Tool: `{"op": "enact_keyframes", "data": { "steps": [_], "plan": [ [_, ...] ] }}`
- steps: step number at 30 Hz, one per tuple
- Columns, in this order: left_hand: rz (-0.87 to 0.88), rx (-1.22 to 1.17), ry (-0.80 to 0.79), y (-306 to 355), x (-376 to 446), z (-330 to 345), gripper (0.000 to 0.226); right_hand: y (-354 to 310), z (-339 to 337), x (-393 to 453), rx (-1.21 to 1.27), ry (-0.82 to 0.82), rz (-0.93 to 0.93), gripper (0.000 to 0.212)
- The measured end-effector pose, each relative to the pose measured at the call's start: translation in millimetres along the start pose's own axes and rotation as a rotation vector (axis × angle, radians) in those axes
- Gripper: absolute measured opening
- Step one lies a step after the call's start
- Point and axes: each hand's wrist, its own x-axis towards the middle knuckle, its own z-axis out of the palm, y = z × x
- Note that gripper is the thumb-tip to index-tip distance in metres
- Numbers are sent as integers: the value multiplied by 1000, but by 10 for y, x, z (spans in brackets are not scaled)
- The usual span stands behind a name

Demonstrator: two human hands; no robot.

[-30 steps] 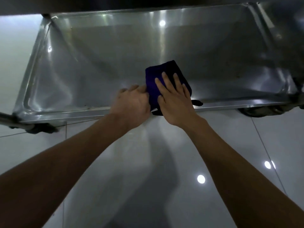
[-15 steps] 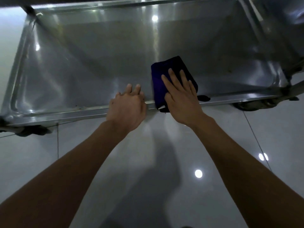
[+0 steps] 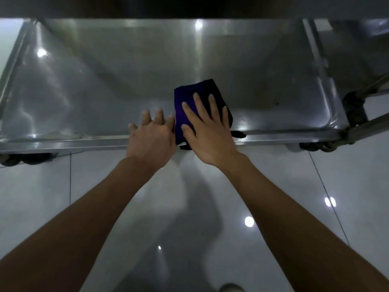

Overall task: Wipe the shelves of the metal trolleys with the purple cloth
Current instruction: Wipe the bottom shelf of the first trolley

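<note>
Since a second ago we have slid the cloth [image 3: 190,95] a little way right and back along the shelf [image 3: 105,85] under our flat right hand [image 3: 207,131]. Our left hand [image 3: 151,138] let go of the cloth's edge, moved apart from it half a second ago, and now lies just beside it again on the front rim, fingers straighter.

Two bare forearms, no sleeves, no rings or watch on either wrist.
</note>
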Motion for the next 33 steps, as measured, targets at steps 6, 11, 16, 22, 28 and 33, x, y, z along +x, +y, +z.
{"op": "enact_keyframes", "data": {
  "steps": [6,11,16,22,28,33],
  "plan": [
    [39,-126,56,145,16,-41,37,112,-9,7,16,14,-19,57],
    [100,-169,113,199,26,-13,29,290,-38,-45,3,20,-37,57],
    [9,-261,147,244,22,-56,24,627,-103,-176,-21,39,6,57],
    [85,-251,105,798,108,-177,31,1198,-325,-390,0,51,129,61],
    [129,-111,99,1086,111,-156,36,1538,-454,-514,3,38,169,58],
    [138,-108,338,1108,60,-221,18,2114,-592,-690,-66,106,359,56]
  ]
}}
